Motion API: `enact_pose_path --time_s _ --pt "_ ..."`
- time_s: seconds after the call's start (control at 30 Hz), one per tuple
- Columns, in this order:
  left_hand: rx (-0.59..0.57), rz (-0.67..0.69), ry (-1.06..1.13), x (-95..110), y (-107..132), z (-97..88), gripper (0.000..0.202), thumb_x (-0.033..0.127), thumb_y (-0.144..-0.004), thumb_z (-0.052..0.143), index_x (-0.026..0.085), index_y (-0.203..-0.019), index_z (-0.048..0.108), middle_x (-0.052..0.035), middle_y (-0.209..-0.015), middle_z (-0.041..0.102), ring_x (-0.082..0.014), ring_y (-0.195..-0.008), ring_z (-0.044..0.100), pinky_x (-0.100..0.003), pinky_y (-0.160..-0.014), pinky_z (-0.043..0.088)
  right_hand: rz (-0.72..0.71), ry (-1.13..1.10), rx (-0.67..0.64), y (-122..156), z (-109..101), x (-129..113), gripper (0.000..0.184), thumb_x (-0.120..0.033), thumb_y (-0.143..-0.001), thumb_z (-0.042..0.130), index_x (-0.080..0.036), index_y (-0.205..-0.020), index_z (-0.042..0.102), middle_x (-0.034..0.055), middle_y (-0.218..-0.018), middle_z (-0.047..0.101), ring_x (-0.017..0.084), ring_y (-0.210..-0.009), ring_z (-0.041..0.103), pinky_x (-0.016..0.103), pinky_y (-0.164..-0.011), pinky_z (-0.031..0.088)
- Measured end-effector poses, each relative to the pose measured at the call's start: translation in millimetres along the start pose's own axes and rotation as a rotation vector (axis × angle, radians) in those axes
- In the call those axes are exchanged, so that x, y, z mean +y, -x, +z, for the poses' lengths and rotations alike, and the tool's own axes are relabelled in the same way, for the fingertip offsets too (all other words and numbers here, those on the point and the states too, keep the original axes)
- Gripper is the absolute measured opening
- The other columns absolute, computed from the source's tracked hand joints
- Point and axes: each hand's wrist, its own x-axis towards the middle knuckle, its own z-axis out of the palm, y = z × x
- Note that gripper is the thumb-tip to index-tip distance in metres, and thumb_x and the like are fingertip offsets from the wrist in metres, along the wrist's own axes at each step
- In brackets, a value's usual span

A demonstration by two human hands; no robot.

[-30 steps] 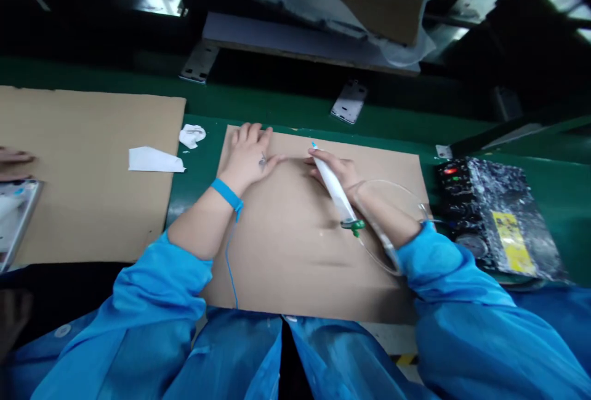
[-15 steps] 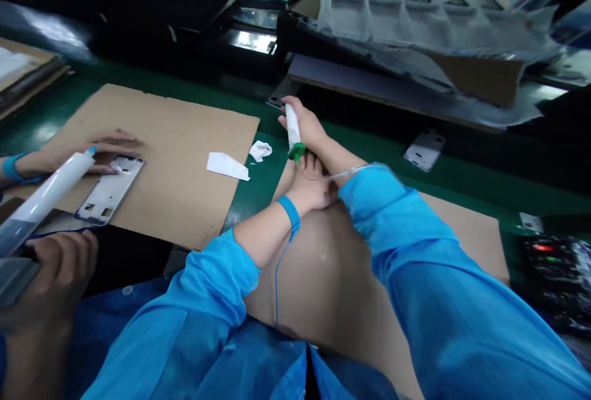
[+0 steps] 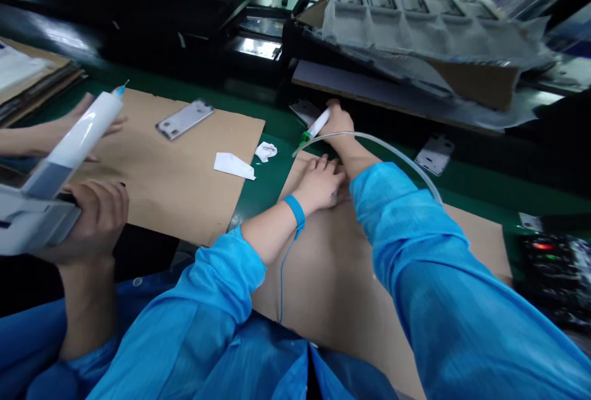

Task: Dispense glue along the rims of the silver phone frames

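My right hand (image 3: 340, 122) is closed round a white dispensing syringe (image 3: 320, 122) with a green end. A clear hose (image 3: 369, 136) arches from beside that end back over my forearm. Just behind the syringe, a phone housing (image 3: 303, 109) lies at the foot of the grey-topped board, partly covered by my hand. My left hand (image 3: 322, 183) rests palm down on the cardboard sheet (image 3: 318, 264), fingers stretched out, below my right wrist. A blue strap with a cord circles my left wrist. Whether anything lies under the left hand is hidden.
At left, a co-worker's hand (image 3: 99, 212) grips a dispensing gun (image 3: 37, 215), beside another cardboard sheet (image 3: 184, 184) with a phone housing (image 3: 184, 120). White paper scraps (image 3: 234, 165) lie between us. Beyond stands a wrapped tray (image 3: 406, 18); another housing (image 3: 434, 154) lies right.
My right hand has moved right with the syringe, which now tilts over, away from my left hand. The co-worker's housing has shifted to the sheet's far edge, and their gun has come up.
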Motion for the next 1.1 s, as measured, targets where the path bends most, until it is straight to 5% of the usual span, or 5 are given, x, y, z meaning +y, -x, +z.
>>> enact_pose_path --time_s 0.27,0.47,0.8,0.97,1.1 --pt "0.02 0.046 0.037 -14.0 -0.2 10.2 0.067 0.059 -0.111 0.068 0.029 -0.171 0.061 -0.0136 -0.188 0.04 -0.0419 -0.179 0.029 -0.06 -0.147 0.023 0.083 -0.055 0.281 109.3 -109.4 37.1 0.067 -0.08 -0.077 0.092 -0.036 -0.117 0.063 -0.0059 -0.069 0.063 0.021 -0.056 0.057 0.037 -0.054 0.048" --pt "0.101 -0.122 0.065 -18.1 -1.8 1.3 0.056 0.037 -0.118 0.057 0.014 -0.169 0.062 -0.024 -0.184 0.044 -0.0459 -0.179 0.027 -0.061 -0.146 0.025 -0.108 -0.13 0.079 246.3 -172.0 -1.1 0.074 -0.071 -0.081 0.093 -0.042 -0.141 0.061 0.0046 -0.093 0.078 0.039 -0.084 0.081 0.06 -0.076 0.068" --pt "-0.074 0.139 0.167 -20.7 -1.9 -13.5 0.108 0.068 -0.076 0.104 0.02 -0.164 0.066 -0.0223 -0.186 0.039 -0.049 -0.18 0.022 -0.067 -0.148 0.019 -0.21 -0.227 -0.188 251.8 -140.5 -47.0 0.051 -0.064 -0.107 0.066 -0.03 -0.145 0.065 0.0146 -0.141 0.082 0.041 -0.154 0.067 0.069 -0.126 0.057" --pt "-0.066 0.158 0.256 -14.1 -0.4 -11.3 0.078 0.07 -0.086 0.095 0.024 -0.146 0.076 -0.0163 -0.183 0.048 -0.0419 -0.179 0.028 -0.064 -0.148 0.021 -0.055 -0.424 -0.262 257.6 -139.6 -62.1 0.058 -0.066 -0.11 0.065 -0.031 -0.156 0.054 0.0158 -0.153 0.076 0.036 -0.153 0.069 0.06 -0.127 0.059" --pt "0.023 0.121 0.247 -6.7 -0.7 -2.6 0.075 0.076 -0.079 0.097 0.021 -0.126 0.077 -0.0202 -0.177 0.052 -0.0435 -0.176 0.033 -0.064 -0.147 0.024 0.102 -0.684 -0.091 261.8 -137.5 -67.1 0.062 -0.073 -0.112 0.054 -0.033 -0.159 0.046 0.0146 -0.149 0.077 0.032 -0.144 0.075 0.054 -0.121 0.064"
